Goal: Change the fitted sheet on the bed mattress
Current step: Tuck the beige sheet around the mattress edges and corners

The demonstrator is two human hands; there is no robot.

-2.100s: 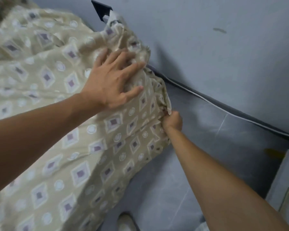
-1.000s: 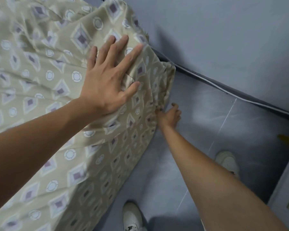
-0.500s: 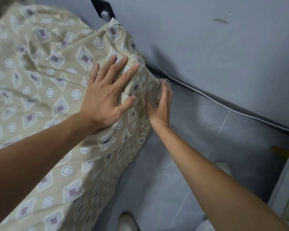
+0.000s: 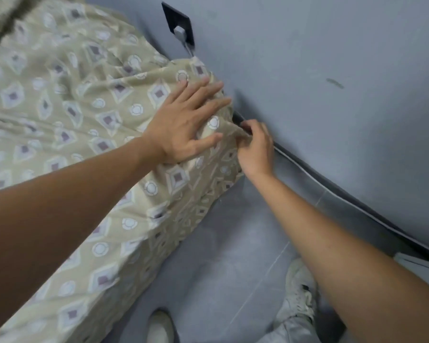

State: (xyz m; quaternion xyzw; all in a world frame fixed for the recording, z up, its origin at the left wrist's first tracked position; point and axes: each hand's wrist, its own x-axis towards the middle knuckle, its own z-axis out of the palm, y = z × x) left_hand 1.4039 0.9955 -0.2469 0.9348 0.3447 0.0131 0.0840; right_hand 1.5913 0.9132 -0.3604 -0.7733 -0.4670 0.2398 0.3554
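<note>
A beige fitted sheet (image 4: 67, 112) with diamond and circle patterns covers the mattress, wrinkled on top and hanging down the side (image 4: 183, 219). My left hand (image 4: 186, 122) lies flat with spread fingers on the mattress corner, pressing the sheet down. My right hand (image 4: 255, 147) is at the corner's outer edge beside the wall, its fingers curled and pinching a fold of the sheet. The mattress itself is hidden under the cloth.
A grey wall (image 4: 332, 70) runs close along the bed's corner, with a dark socket plate and white plug (image 4: 180, 30). A dark skirting with a white cable (image 4: 332, 189) follows the floor. My two shoes (image 4: 300, 293) stand on the grey tiled floor (image 4: 221, 268).
My right hand rose from low on the mattress side to the top corner and now pinches the sheet. My left hand stayed pressed flat on the corner.
</note>
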